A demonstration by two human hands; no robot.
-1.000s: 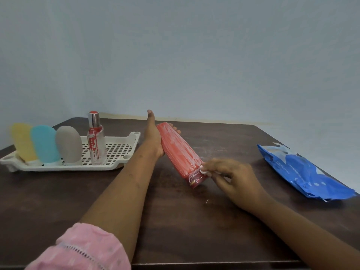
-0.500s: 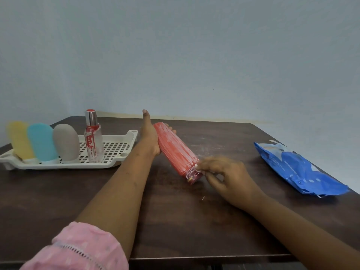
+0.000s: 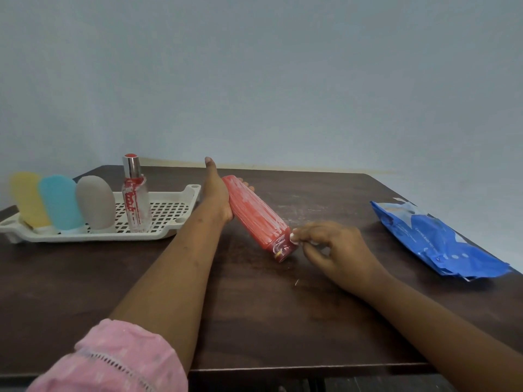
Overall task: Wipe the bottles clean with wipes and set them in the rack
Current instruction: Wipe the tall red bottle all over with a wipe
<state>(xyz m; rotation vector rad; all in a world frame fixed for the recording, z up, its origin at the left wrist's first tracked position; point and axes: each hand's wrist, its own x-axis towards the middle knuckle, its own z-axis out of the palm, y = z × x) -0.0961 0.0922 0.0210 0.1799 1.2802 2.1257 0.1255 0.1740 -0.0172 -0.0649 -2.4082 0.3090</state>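
One red bottle [image 3: 256, 219] sits at the centre of the frame. It is slanted, with its far end raised and its cap end low toward the camera; whether the cap touches the table [image 3: 254, 321] cannot be told. The left hand [image 3: 215, 193] grips the far end, fingers curled behind the bottle and thumb pointing up. The right hand [image 3: 334, 247] pinches one small white wipe [image 3: 293, 237] between thumb and fingertips, pressed against the bottle just above the cap.

At the left of the frame one white slotted rack [image 3: 169, 233] holds four bottles in a row, all upright: a yellow bottle [image 3: 27, 199], a blue bottle [image 3: 59, 203], a grey bottle [image 3: 95, 202] and a clear glass bottle [image 3: 135, 202] with red smears and a silver cap. The left forearm crosses in front of the rack's right end.

At the right of the frame one blue pack of wipes [image 3: 435, 239] lies flat, well apart from the hands. A pink sleeve [image 3: 113, 360] fills the lower left corner.
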